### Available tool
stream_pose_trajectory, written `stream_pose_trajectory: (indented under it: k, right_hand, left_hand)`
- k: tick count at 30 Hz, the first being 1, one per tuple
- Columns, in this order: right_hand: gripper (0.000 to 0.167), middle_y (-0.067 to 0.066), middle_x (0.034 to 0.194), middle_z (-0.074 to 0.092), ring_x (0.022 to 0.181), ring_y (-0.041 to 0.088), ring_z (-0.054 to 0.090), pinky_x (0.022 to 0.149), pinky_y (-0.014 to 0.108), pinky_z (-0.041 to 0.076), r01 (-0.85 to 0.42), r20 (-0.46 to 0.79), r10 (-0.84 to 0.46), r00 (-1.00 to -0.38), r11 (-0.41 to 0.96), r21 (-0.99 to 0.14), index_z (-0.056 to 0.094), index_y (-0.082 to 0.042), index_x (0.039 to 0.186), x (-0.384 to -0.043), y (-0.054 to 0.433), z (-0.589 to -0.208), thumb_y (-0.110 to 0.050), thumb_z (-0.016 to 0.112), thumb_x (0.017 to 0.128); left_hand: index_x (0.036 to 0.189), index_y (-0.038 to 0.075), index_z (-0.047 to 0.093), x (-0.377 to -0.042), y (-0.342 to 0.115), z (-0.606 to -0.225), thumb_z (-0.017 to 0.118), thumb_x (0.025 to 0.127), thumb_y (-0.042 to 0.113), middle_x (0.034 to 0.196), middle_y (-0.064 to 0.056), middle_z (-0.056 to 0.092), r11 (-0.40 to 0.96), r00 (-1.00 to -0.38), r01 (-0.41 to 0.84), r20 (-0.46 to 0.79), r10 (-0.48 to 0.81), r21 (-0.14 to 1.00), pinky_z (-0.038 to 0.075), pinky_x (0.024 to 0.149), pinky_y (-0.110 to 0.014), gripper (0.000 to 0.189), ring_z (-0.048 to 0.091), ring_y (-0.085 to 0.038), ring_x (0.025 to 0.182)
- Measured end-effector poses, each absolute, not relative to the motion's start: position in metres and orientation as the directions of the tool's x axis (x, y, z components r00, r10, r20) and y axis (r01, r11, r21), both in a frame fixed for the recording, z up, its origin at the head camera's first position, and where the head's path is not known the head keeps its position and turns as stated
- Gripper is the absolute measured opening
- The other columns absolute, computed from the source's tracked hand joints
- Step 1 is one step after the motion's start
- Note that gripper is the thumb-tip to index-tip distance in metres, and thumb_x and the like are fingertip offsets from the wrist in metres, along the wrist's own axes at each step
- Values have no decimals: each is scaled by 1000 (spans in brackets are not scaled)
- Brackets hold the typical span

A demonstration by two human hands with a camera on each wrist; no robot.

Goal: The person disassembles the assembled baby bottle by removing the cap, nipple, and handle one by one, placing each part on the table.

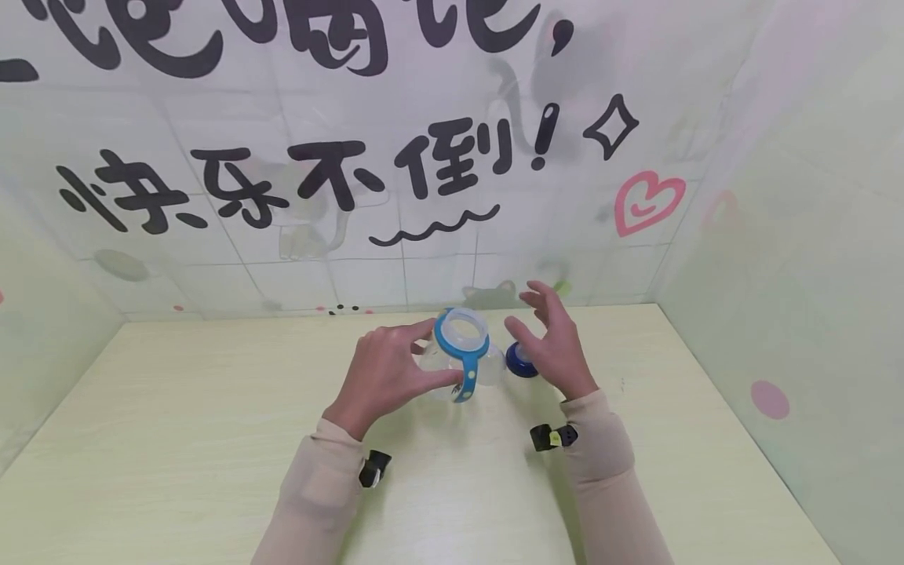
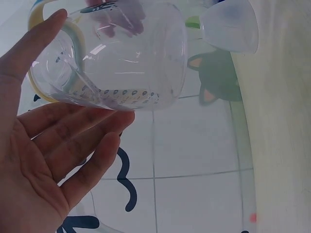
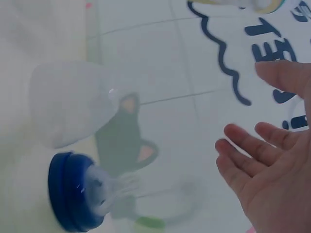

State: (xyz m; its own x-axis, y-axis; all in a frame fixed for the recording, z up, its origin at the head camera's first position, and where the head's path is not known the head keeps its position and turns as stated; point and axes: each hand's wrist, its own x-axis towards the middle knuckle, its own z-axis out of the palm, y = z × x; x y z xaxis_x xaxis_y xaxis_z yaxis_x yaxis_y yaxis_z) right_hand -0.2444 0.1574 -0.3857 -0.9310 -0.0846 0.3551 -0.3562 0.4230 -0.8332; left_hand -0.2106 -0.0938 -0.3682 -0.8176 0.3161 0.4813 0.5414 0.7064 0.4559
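Note:
My left hand (image 1: 384, 369) grips a clear baby bottle (image 2: 131, 63) near its neck, thumb on one side and fingers along the other. The bottle has no lid, and its mouth tilts toward me in the head view. A blue handle (image 1: 470, 370) with pale dots rings the neck. My right hand (image 1: 558, 349) is raised to the right of the bottle, fingers parted and holding nothing. Below it on the table stands a dark blue screw collar (image 3: 73, 194) with a clear teat pointing up. Beside the collar is a translucent domed cap (image 3: 73, 104).
The pale wooden table (image 1: 212, 439) is bounded by a back wall (image 1: 438, 278) with black lettering and by side walls (image 1: 798, 314). The cap and collar stand close together behind the bottle, toward the back edge. Dark cameras (image 1: 554, 437) are strapped at both wrists.

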Motion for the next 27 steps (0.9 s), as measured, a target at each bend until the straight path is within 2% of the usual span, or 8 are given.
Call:
stream_pose_trajectory:
  k: [5, 12, 22, 27]
  right_hand:
    - [62, 17, 146, 49, 138, 28, 45, 115, 44, 32, -454, 421, -174, -890, 255, -854, 32, -7, 152, -237, 154, -374, -13, 63, 98]
    - [68, 19, 149, 46, 141, 27, 41, 116, 44, 29, -473, 421, -317, -850, 105, -875, 22, -11, 156, -229, 146, -366, -7, 58, 99]
    - [91, 3, 150, 47, 143, 18, 38, 118, 39, 27, -472, 396, -431, -811, 82, -877, 21, -24, 157, -228, 139, -366, -30, 79, 86]
    - [97, 2, 150, 47, 143, 18, 38, 118, 40, 26, -479, 399, -456, -795, 69, -875, 23, -25, 156, -228, 136, -367, -24, 84, 81]
  left_hand:
    - [117, 16, 74, -211, -93, -368, 84, 69, 53, 79, 2, 75, 704, -813, 547, 489, 316, 453, 52, 66, -37, 62, 73, -19, 76]
    - [116, 16, 74, -210, -93, -368, 85, 69, 52, 78, 2, 74, 695, -804, 557, 505, 315, 454, 52, 65, -36, 60, 73, -19, 76]
    - [117, 17, 73, -211, -93, -367, 85, 70, 51, 76, 3, 74, 686, -803, 561, 505, 317, 463, 53, 67, -36, 59, 73, -18, 76]
    - [119, 17, 73, -211, -92, -367, 84, 71, 54, 79, 4, 74, 689, -808, 555, 497, 315, 466, 53, 69, -36, 62, 73, -14, 76]
